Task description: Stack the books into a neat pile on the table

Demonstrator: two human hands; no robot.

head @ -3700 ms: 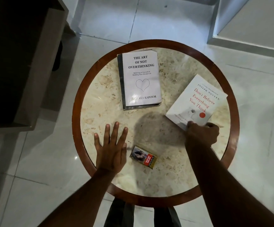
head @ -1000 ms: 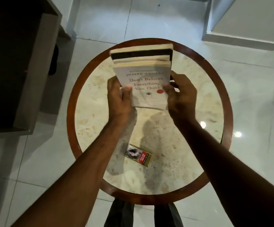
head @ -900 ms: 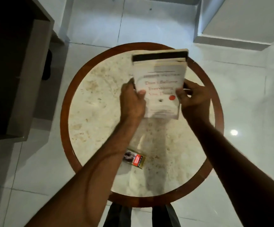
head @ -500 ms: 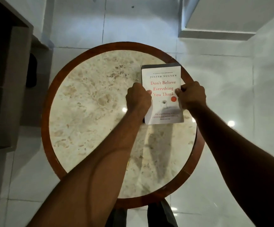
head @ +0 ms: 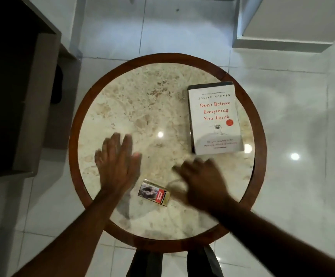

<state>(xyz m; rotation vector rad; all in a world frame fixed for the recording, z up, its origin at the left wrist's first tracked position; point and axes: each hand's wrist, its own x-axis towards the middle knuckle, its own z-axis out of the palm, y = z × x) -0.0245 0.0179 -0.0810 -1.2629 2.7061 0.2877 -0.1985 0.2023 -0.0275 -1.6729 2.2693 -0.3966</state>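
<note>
Two books lie stacked on the right side of the round marble table point(head: 134, 100). The top one is the white book "Don't Believe Everything You Think" point(head: 214, 118). Only a dark edge of the lower book point(head: 210, 86) shows along its far and left sides. My left hand point(head: 116, 164) hovers flat over the table's near left part, fingers spread, holding nothing. My right hand point(head: 200, 182) is blurred, below the stack and apart from it, fingers loose and empty.
A small cigarette pack point(head: 154, 192) lies between my hands near the table's front. A dark wooden cabinet point(head: 22, 92) stands to the left of the table. White tiled floor surrounds it, and a white furniture base point(head: 282, 45) sits at the back right.
Both hands let go of the stacked books, which now rest on the table's right side. The hands pulled back toward me and apart.
</note>
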